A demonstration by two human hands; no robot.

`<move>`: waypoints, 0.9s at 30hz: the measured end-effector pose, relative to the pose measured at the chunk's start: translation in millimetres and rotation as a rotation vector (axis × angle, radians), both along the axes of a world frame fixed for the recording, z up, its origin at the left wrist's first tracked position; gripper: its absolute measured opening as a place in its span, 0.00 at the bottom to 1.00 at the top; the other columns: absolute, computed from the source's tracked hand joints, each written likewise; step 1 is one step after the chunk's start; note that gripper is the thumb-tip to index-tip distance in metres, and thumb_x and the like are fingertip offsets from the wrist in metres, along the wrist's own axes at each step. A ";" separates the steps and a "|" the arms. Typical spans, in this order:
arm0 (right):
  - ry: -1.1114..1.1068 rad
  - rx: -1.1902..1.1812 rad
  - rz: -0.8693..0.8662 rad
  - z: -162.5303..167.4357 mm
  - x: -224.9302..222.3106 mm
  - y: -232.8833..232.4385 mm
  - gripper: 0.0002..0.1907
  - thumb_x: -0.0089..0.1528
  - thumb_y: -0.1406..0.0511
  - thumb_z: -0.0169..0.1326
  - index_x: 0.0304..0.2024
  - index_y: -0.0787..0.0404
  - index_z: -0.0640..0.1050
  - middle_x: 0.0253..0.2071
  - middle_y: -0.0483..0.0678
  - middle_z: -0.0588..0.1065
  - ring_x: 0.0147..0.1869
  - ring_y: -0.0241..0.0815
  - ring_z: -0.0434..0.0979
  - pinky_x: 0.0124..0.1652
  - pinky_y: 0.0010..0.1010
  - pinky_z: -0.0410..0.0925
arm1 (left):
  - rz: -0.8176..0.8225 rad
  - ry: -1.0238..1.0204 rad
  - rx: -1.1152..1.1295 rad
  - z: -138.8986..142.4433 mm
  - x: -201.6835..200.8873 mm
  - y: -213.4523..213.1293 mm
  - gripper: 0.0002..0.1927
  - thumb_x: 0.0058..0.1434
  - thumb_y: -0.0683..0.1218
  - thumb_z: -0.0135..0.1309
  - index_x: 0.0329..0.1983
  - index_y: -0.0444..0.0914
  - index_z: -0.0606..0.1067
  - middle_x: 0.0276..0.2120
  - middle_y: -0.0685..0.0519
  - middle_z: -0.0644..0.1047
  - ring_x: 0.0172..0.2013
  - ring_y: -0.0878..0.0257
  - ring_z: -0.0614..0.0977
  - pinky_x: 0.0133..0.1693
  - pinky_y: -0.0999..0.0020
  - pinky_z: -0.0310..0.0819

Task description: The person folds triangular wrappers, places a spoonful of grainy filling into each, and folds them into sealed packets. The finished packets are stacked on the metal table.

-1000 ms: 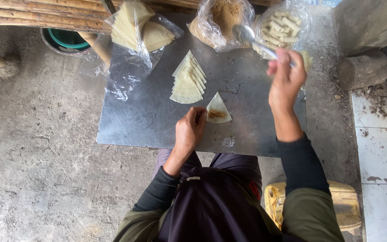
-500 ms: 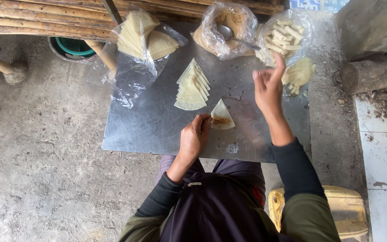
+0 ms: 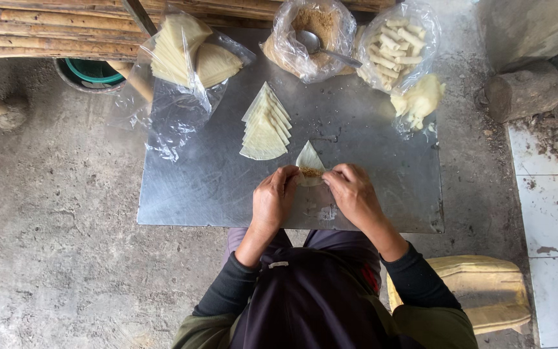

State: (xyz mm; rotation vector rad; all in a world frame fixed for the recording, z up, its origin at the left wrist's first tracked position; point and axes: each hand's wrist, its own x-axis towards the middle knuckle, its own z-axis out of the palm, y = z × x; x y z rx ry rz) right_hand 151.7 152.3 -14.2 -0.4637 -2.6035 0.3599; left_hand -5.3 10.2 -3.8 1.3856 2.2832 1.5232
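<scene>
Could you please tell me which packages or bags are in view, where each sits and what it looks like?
Clear plastic bag, sheet's far left corner: pale triangular wrappers inside.
Clear plastic bag of brown filling, far middle: open, with a metal spoon in it.
Clear plastic bag of pale sticks, far right: rounded, open.
No labels, signs or screens.

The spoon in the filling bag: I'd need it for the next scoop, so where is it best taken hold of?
Grip the spoon by its handle end, coming from the right side. The bowl lies buried in the brown filling inside the clear bag, while the slim handle slants out over the bag's right edge toward the bag of sticks, so probably only that end is free.
</scene>
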 end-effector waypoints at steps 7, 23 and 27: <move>0.051 0.031 0.031 7.8 -2.0 -4.6 0.07 0.64 0.69 0.58 0.45 0.63 0.79 0.41 0.49 0.76 0.46 0.47 0.78 0.48 0.40 0.73 | -0.015 0.064 -0.017 -1.3 1.3 2.2 0.08 0.64 0.41 0.57 0.47 0.39 0.77 0.39 0.52 0.83 0.39 0.53 0.85 0.41 0.61 0.80; 0.217 -0.416 0.007 25.7 -14.7 -8.8 0.06 0.68 0.74 0.52 0.48 0.65 0.73 0.42 0.51 0.79 0.44 0.46 0.83 0.40 0.33 0.75 | -0.033 0.057 -0.039 -2.0 1.5 3.7 0.10 0.65 0.42 0.57 0.48 0.40 0.77 0.39 0.52 0.82 0.39 0.54 0.85 0.40 0.62 0.80; 0.210 -0.371 0.017 23.8 -20.7 -11.1 0.09 0.65 0.74 0.54 0.48 0.64 0.74 0.41 0.51 0.80 0.44 0.47 0.83 0.42 0.35 0.73 | -0.048 0.064 -0.063 -0.9 -0.1 7.3 0.11 0.64 0.42 0.57 0.49 0.40 0.77 0.39 0.53 0.83 0.39 0.54 0.85 0.40 0.62 0.79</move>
